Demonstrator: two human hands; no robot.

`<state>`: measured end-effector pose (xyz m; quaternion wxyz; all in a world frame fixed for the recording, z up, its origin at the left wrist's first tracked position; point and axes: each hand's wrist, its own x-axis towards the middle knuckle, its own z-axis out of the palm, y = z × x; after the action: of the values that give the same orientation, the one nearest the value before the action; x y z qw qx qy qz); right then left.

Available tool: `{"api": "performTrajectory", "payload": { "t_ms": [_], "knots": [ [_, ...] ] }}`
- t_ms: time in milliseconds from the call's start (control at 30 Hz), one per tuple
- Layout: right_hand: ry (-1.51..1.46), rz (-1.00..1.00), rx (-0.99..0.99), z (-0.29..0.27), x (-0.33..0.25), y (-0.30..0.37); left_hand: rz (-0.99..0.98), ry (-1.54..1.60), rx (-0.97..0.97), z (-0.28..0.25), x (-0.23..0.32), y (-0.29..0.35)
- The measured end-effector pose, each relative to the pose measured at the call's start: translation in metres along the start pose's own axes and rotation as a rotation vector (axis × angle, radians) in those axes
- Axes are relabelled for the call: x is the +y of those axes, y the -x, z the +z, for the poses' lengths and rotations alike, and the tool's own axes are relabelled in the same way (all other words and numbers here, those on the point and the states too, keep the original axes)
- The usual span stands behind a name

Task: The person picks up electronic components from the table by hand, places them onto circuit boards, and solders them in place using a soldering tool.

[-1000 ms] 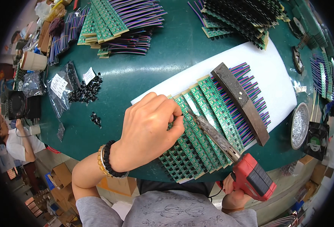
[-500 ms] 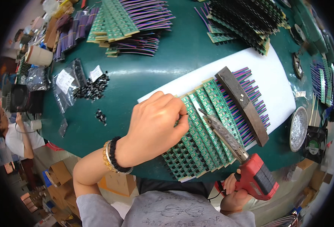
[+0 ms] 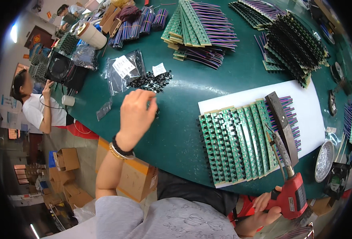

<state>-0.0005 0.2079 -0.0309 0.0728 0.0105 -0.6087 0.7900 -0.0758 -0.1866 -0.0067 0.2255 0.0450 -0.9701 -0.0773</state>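
Note:
My left hand (image 3: pixel 136 113) is over the table beside a loose pile of small black components (image 3: pixel 154 82). Its fingers are curled down and pressed together, with the tips hidden; a few black parts show by them. In my right hand (image 3: pixel 265 211) is a red soldering gun (image 3: pixel 293 197), its tip pointing up over the boards. Green circuit boards (image 3: pixel 243 139) lie in an overlapping row on a white pad (image 3: pixel 309 101). Rows of black components fill the boards on the left. A dark metal bar (image 3: pixel 281 127) lies across the boards' purple wires.
Stacks of wired boards (image 3: pixel 192 24) and black-studded boards (image 3: pixel 297 44) lie at the back. A clear plastic bag (image 3: pixel 124 69) is by the black pile. At the right stand a round metal dish (image 3: pixel 324 161) and a small fan (image 3: pixel 337 181). Another person (image 3: pixel 44 107) sits at left.
My left hand has left the boards and moved left to the loose black components. The soldering gun has drawn slightly back to the right. The whole view has shifted leftward.

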Motion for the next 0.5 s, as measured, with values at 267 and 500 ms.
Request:
{"api": "performTrajectory", "payload": {
  "t_ms": [267, 500],
  "knots": [
    [-0.032, -0.002, -0.045, -0.006, 0.003, 0.007, 0.079, 0.079, -0.160, -0.006, -0.034, 0.019],
    [-0.050, 0.012, -0.066, -0.014, 0.010, 0.009, 0.199, 0.048, -0.187, -0.004, -0.035, 0.013]
  ]
}}
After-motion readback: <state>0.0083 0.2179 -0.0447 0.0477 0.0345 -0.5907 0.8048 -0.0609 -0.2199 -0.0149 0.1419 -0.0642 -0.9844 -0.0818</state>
